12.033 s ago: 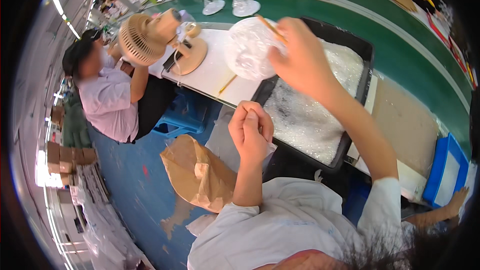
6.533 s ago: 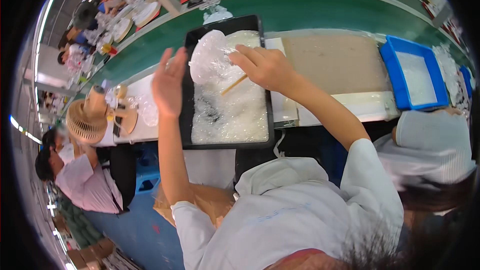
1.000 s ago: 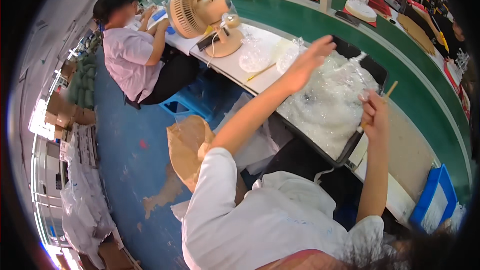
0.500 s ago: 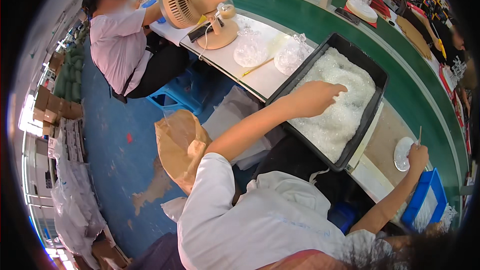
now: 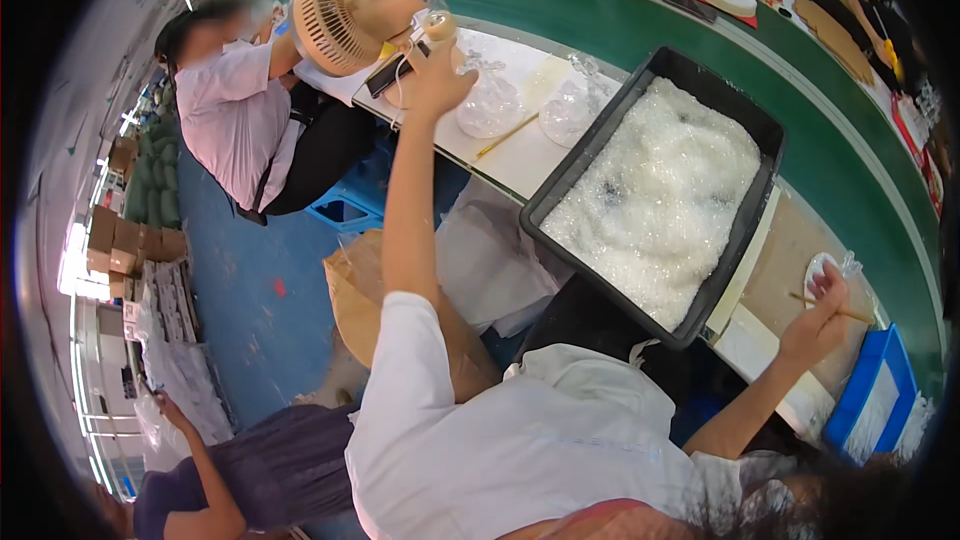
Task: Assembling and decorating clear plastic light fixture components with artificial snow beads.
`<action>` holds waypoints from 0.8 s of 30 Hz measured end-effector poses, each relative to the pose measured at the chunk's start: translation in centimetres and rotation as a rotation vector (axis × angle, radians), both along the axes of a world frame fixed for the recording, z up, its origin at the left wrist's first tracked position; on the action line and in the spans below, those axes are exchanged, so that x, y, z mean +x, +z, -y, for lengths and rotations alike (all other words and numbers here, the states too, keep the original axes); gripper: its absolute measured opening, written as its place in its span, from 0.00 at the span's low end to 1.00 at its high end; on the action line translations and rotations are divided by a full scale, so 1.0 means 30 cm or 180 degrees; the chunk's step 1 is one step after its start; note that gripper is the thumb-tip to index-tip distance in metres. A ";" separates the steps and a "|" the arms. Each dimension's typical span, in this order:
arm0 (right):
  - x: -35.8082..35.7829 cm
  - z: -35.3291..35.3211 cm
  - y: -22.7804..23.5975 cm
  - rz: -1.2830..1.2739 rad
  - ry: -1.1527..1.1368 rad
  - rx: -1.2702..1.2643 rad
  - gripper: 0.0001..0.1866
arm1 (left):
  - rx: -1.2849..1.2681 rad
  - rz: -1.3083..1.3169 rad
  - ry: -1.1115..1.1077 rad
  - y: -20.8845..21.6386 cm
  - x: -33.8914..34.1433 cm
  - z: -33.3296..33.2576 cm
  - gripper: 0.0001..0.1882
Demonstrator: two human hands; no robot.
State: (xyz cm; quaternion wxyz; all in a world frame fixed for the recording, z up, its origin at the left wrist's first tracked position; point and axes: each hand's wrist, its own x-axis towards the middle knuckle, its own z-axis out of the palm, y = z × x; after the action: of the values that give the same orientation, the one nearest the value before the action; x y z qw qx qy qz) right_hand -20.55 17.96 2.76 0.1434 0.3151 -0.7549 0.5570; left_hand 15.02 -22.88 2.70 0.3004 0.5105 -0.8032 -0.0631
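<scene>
One clear piece (image 5: 817, 265) already lies beside the right hand (image 5: 814, 328), which grips a thin stick (image 5: 802, 299); two clear pieces (image 5: 568, 120) remain near the left hand (image 5: 440, 85), apparently empty, fingers spread.

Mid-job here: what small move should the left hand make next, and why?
Probably ease the left hand rightward and close it on the nearest clear piece: that hand looks open and empty beside it, while the right hand holds a thin stick.

The clear ornament (image 5: 488, 108) looks glossy, the tray (image 5: 722, 94) matt plastic, the granules (image 5: 655, 205) rough and glittery
</scene>
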 end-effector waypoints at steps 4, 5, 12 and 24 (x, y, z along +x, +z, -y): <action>0.055 0.048 -0.022 -0.0068 0.0593 -0.0102 0.24 | 0.0344 0.0147 -0.0649 -0.120 0.055 0.190 0.24; 0.075 0.058 -0.025 0.0180 0.0831 -0.0314 0.24 | 0.0426 0.0195 -0.0479 -0.132 0.051 0.205 0.24; 0.183 0.120 -0.031 0.1082 0.1931 -0.0826 0.21 | -0.0002 -0.0881 -0.0556 0.042 0.026 0.015 0.11; 0.281 0.308 0.196 0.0810 0.3260 0.0338 0.12 | -0.0654 -0.0938 -0.1607 0.287 -0.306 -0.684 0.08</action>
State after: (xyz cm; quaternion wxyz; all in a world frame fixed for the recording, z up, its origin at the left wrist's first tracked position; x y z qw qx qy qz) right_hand -12.11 8.73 8.63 -0.2559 0.5802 -0.5430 0.5505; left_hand 5.85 -2.35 11.30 0.4385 0.2472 -0.8546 -0.1276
